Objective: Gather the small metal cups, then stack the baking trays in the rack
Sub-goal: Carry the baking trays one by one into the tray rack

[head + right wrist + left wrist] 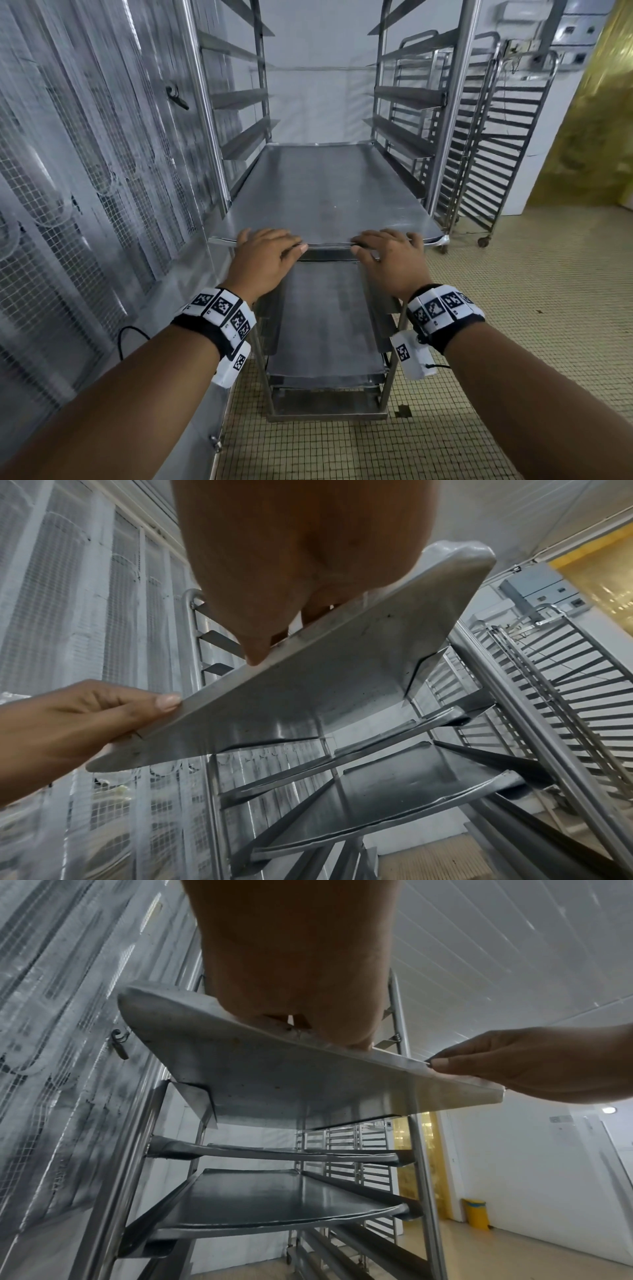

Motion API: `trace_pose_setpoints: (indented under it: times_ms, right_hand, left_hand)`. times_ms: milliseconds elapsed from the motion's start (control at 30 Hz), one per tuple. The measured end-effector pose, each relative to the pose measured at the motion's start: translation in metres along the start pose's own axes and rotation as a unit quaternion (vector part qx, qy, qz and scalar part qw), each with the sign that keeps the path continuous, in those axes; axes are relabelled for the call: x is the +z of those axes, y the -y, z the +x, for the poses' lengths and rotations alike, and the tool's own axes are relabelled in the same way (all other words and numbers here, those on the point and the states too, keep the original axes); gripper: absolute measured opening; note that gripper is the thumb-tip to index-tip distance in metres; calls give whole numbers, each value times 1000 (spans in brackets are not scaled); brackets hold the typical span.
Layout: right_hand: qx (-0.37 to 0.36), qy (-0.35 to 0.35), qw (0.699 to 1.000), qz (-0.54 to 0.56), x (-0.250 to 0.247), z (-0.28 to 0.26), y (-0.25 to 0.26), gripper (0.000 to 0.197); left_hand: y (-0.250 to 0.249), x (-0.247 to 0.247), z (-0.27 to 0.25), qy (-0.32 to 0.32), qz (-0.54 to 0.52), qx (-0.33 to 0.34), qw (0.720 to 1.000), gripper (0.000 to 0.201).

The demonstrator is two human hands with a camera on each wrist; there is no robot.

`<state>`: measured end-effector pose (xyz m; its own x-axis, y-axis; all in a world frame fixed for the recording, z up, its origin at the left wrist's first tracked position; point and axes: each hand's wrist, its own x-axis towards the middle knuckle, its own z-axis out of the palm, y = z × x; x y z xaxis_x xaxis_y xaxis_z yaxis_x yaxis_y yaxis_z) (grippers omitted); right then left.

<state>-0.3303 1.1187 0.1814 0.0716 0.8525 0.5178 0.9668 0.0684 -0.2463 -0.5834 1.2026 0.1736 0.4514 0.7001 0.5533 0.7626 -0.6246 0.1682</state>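
A flat metal baking tray (325, 192) lies on a pair of rails in the steel rack (455, 102), its near edge sticking out toward me. My left hand (270, 245) rests on the left part of that edge, fingers flat on top and thumb against the front rim. My right hand (383, 246) lies the same way on the right part. From below, the tray (274, 1083) (325, 683) shows under my left hand (291, 988) and my right hand (291, 574). More trays (325, 325) (274, 1199) sit on lower rails. No metal cups are in view.
Empty rails run up both sides of the rack above the tray. Other empty racks (496, 154) stand to the right on the tiled floor (513, 342). A wire-mesh wall (85, 154) runs close along the left. A yellow bin (476, 1213) stands far right.
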Motion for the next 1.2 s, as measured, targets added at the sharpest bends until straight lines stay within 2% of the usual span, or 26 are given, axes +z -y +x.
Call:
trace_pose_setpoints:
  times_ms: [267, 400, 567, 733, 900, 1200]
  right_hand:
    - [-7, 0, 1000, 22, 21, 50, -20, 36]
    - [-20, -13, 999, 23, 36, 77, -33, 36]
    - [-22, -19, 999, 24, 58, 115, -45, 46]
    - [-20, -22, 999, 29, 77, 153, -55, 34]
    - [-20, -24, 999, 34, 91, 181, -64, 32]
    - [-10, -29, 999, 35, 102, 200, -69, 28]
  left_hand:
    - [19, 24, 46, -14, -6, 2, 1000, 59]
    - [32, 39, 70, -17, -7, -1, 1000, 50]
    - [49, 56, 104, -38, -9, 0, 999, 44]
    - [67, 70, 138, -52, -13, -1, 999, 45]
    - [81, 85, 163, -45, -15, -10, 999, 43]
    - [94, 100, 180, -42, -26, -27, 998, 45]
